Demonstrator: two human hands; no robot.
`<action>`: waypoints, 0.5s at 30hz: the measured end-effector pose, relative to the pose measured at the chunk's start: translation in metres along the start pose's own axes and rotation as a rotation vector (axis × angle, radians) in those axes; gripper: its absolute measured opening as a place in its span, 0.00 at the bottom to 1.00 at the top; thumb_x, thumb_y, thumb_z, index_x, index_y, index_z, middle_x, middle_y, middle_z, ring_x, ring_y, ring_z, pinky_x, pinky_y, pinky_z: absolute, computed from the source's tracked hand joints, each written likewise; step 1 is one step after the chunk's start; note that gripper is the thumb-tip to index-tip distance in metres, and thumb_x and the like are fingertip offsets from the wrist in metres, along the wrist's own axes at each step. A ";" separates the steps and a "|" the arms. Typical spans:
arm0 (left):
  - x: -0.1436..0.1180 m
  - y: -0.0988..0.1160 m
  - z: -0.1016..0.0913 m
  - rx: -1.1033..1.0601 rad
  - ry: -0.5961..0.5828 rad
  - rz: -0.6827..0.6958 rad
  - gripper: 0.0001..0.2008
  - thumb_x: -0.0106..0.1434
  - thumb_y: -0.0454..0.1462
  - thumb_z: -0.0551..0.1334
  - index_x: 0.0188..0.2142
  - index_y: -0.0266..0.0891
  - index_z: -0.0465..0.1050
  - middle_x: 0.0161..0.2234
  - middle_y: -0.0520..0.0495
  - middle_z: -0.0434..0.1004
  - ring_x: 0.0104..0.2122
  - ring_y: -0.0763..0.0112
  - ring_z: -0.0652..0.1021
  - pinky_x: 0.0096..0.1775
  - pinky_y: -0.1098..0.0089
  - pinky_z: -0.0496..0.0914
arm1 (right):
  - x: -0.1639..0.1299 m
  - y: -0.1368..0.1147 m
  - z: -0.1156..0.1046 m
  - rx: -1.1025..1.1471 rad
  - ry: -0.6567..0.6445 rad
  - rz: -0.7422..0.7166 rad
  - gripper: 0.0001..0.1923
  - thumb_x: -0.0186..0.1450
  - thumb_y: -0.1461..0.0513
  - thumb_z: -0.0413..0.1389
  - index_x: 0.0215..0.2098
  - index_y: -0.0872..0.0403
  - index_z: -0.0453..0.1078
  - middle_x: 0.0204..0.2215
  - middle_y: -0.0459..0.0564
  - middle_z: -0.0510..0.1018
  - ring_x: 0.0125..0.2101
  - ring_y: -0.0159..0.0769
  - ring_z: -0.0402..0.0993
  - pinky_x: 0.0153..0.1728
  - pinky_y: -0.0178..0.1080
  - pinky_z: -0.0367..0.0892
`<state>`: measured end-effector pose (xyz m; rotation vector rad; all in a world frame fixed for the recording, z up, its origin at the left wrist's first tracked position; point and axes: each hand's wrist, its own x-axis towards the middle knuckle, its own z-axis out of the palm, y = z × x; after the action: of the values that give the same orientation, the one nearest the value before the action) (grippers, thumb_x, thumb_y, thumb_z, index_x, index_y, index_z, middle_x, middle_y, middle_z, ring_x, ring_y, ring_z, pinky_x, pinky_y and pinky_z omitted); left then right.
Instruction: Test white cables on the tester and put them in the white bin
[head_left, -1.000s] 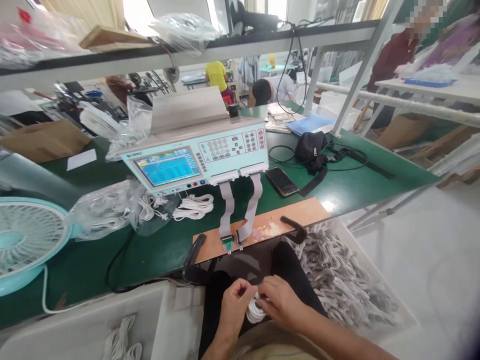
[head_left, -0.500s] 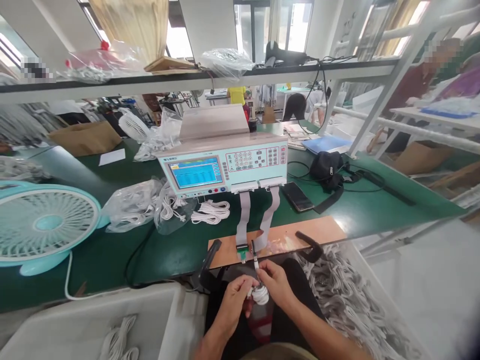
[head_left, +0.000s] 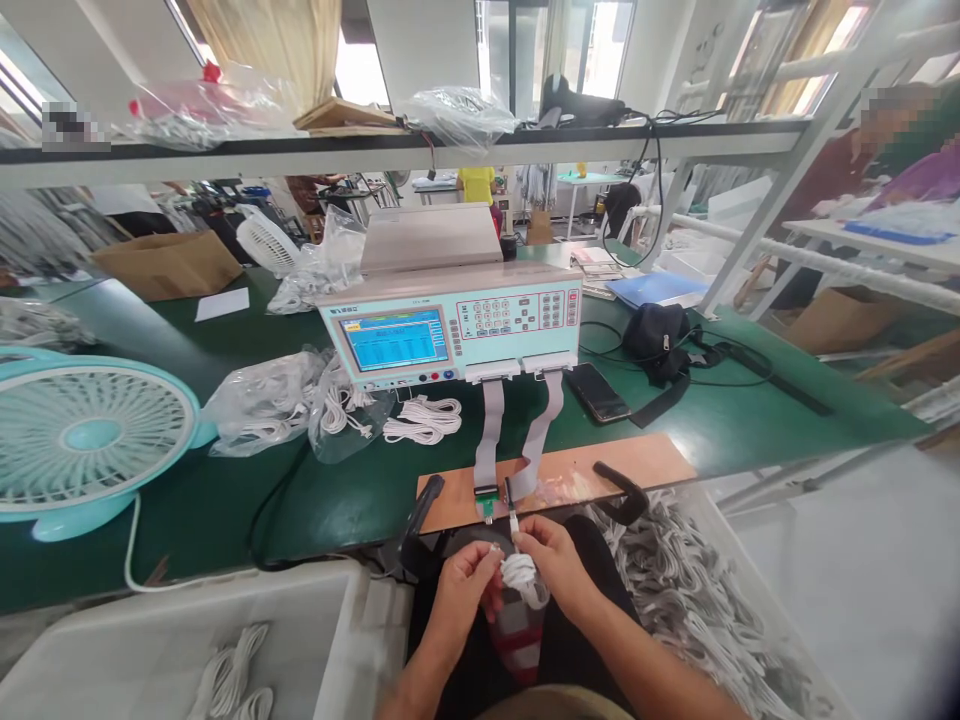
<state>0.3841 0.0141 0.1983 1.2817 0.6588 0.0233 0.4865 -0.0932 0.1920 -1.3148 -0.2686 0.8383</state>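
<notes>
A coiled white cable (head_left: pixel 519 572) hangs between my two hands, just off the table's front edge. My right hand (head_left: pixel 555 562) is closed on one end of it, where a white plug meets the right-hand test connector (head_left: pixel 511 497). My left hand (head_left: pixel 466 585) pinches the cable's other end, its small tip showing above the thumb. A little ahead of that tip is a green circuit board (head_left: pixel 487 506) with a metal connector. Grey ribbon cables (head_left: pixel 491 432) run from the board and the connector up to the tester (head_left: pixel 517 318), whose blue screen is lit.
Black clamps (head_left: pixel 421 512) hold a copper-coloured plate (head_left: pixel 645 458) at the table edge. A bin heaped with cables (head_left: pixel 697 590) stands right; a white bin (head_left: pixel 341 640) with a few cables stands left. A fan (head_left: pixel 94 435), bagged cables (head_left: pixel 262 405) and a phone (head_left: pixel 600 392) lie on the table.
My left hand has moved slightly up with its cable end, nearer the green board. The coil has swung a little, and the tester's screen content looks different. My right hand stays at the connector.
</notes>
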 end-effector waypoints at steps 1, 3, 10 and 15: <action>0.002 0.000 -0.001 0.102 -0.001 0.045 0.21 0.57 0.51 0.56 0.28 0.32 0.64 0.20 0.51 0.64 0.16 0.79 0.65 0.16 0.78 0.57 | 0.000 -0.003 0.002 0.043 0.015 0.044 0.16 0.54 0.54 0.58 0.25 0.58 0.61 0.18 0.44 0.63 0.20 0.26 0.55 0.22 0.32 0.53; 0.007 0.000 -0.004 0.251 -0.011 0.153 0.21 0.59 0.50 0.53 0.26 0.32 0.64 0.22 0.49 0.64 0.19 0.79 0.65 0.19 0.78 0.59 | -0.001 -0.008 0.005 0.098 0.039 0.101 0.18 0.52 0.53 0.60 0.25 0.58 0.61 0.18 0.44 0.64 0.19 0.26 0.56 0.22 0.31 0.52; 0.017 -0.003 -0.003 0.266 0.171 0.244 0.21 0.60 0.49 0.54 0.25 0.32 0.67 0.24 0.49 0.65 0.26 0.77 0.66 0.29 0.77 0.62 | -0.003 -0.014 0.004 0.123 -0.003 0.105 0.18 0.51 0.53 0.61 0.25 0.60 0.64 0.20 0.46 0.67 0.21 0.28 0.60 0.24 0.32 0.55; 0.020 -0.002 0.004 0.197 0.222 0.222 0.21 0.58 0.49 0.56 0.22 0.32 0.65 0.22 0.50 0.65 0.25 0.77 0.65 0.30 0.77 0.61 | -0.001 -0.012 0.003 0.122 -0.014 0.086 0.19 0.51 0.52 0.61 0.26 0.60 0.65 0.21 0.47 0.69 0.22 0.28 0.60 0.26 0.32 0.55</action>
<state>0.4014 0.0176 0.1884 1.5526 0.7185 0.2929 0.4888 -0.0920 0.2037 -1.2134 -0.1701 0.9233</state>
